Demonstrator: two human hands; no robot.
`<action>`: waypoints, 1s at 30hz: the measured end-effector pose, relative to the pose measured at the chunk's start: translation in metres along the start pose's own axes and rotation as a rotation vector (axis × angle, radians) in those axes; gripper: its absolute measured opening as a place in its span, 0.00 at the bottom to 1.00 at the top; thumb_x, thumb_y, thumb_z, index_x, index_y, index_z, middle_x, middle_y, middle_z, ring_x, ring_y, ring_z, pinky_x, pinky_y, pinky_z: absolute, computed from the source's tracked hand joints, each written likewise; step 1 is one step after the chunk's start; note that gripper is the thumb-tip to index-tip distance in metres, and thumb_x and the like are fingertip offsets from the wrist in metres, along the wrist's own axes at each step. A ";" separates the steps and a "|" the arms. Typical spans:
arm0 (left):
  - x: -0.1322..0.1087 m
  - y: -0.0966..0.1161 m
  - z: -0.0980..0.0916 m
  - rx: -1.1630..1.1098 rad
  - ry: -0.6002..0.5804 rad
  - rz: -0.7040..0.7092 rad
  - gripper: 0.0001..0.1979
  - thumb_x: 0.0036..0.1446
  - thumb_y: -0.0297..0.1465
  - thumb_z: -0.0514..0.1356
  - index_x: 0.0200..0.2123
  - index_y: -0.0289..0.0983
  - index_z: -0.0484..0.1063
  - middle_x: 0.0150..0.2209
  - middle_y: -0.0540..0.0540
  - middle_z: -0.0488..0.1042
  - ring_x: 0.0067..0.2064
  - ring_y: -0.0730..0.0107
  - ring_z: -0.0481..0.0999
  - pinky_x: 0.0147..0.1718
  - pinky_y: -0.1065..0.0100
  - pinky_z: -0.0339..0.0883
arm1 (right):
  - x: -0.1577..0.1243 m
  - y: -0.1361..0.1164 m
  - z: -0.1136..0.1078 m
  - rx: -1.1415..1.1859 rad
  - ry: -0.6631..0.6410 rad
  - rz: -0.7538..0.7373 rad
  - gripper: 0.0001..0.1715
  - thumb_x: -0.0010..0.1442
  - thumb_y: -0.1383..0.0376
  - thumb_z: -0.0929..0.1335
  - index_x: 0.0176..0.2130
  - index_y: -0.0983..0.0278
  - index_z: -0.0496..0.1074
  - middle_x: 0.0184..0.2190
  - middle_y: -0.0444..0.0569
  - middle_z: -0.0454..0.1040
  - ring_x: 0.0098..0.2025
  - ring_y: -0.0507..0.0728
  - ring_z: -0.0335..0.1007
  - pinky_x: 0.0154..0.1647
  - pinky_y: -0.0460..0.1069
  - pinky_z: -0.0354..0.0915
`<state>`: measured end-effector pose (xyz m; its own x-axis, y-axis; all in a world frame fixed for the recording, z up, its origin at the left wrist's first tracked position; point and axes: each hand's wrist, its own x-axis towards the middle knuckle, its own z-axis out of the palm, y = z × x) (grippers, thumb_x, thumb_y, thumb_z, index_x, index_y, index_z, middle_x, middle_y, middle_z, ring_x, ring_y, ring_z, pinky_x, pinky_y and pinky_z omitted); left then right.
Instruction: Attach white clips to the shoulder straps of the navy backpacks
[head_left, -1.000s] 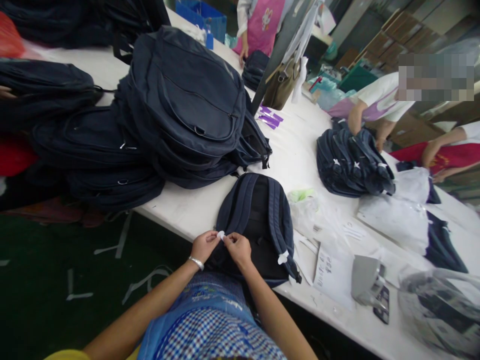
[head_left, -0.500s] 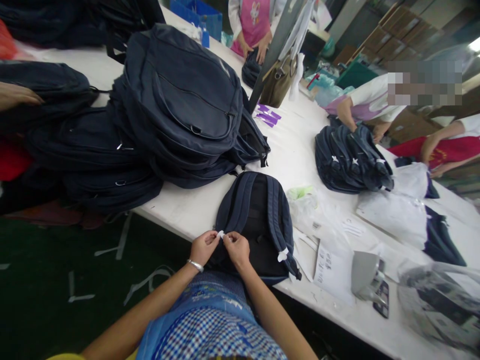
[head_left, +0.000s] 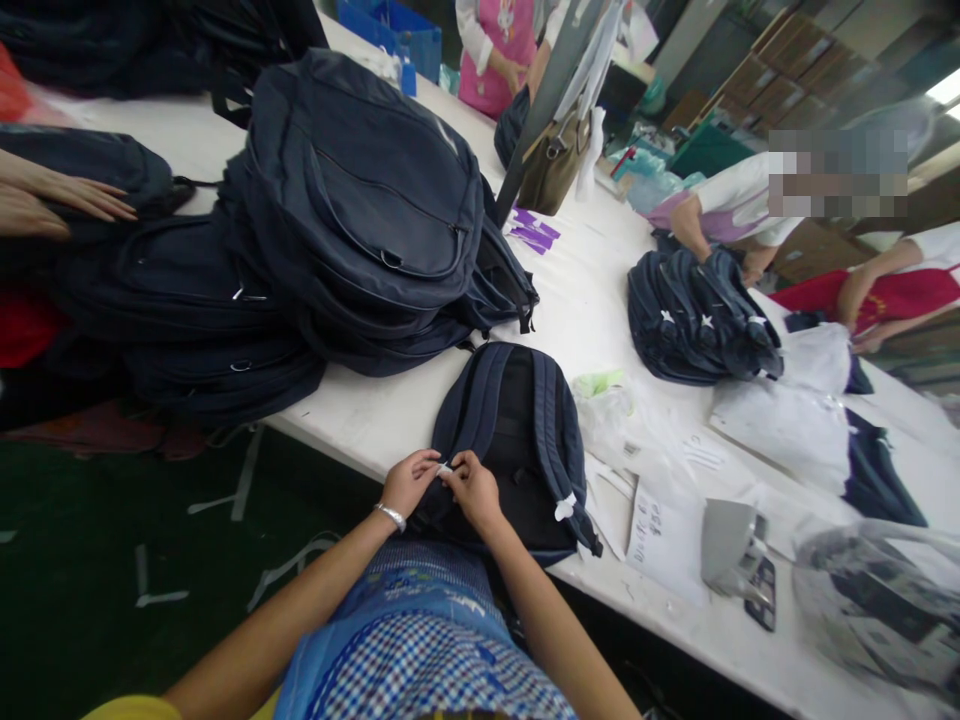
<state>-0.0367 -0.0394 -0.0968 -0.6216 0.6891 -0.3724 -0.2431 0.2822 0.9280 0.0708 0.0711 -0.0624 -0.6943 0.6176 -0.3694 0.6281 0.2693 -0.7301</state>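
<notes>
A dark navy backpack [head_left: 516, 425] lies on the table's near edge, its shoulder straps facing up. Over the lower end of its left strap, my left hand [head_left: 407, 487] and my right hand [head_left: 475, 492] meet at a small white strip [head_left: 444, 469]. Both pinch the strip between thumb and fingertips; whether it is paper or cloth I cannot tell. A similar white piece [head_left: 565, 507] is wrapped round the lower end of the right strap [head_left: 551, 440].
Stacked navy backpacks [head_left: 360, 190] rise at the left, with a co-worker's hands [head_left: 67, 195] on one. A metal post [head_left: 536, 110] stands behind. Rightward lie plastic bags [head_left: 780, 425], a handwritten sheet [head_left: 664, 535] and a grey tape dispenser [head_left: 731, 550]. Co-workers handle more backpacks [head_left: 701, 315] across the table [head_left: 592, 280].
My fingers have shifted slightly on the white strip, the left fingers now straighter and closer to the right hand. A co-worker's hands at the left have reached further over a backpack.
</notes>
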 end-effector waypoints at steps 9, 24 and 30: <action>0.000 0.003 0.002 -0.021 0.049 0.015 0.17 0.49 0.36 0.63 0.42 0.35 0.70 0.33 0.45 0.77 0.37 0.65 0.78 0.41 0.62 0.72 | -0.019 -0.015 0.001 -0.261 0.177 -0.197 0.08 0.58 0.60 0.67 0.38 0.61 0.67 0.38 0.48 0.72 0.34 0.53 0.69 0.31 0.44 0.59; -0.004 0.013 0.007 -0.301 0.147 -0.130 0.13 0.40 0.31 0.70 0.31 0.35 0.73 0.28 0.49 0.76 0.32 0.70 0.76 0.37 0.70 0.70 | -0.016 -0.014 0.008 0.010 0.180 -0.082 0.14 0.62 0.60 0.62 0.29 0.64 0.69 0.23 0.45 0.72 0.25 0.52 0.66 0.27 0.44 0.57; 0.001 0.005 0.013 -0.559 0.241 -0.356 0.16 0.39 0.27 0.70 0.29 0.36 0.66 0.24 0.52 0.74 0.25 0.74 0.75 0.30 0.72 0.71 | -0.017 -0.007 0.012 0.060 0.214 -0.074 0.15 0.62 0.59 0.62 0.27 0.63 0.68 0.22 0.44 0.69 0.25 0.52 0.65 0.27 0.45 0.57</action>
<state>-0.0291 -0.0290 -0.0927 -0.5655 0.4333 -0.7017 -0.7681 0.0332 0.6395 0.0739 0.0501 -0.0575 -0.6434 0.7421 -0.1878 0.5514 0.2792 -0.7862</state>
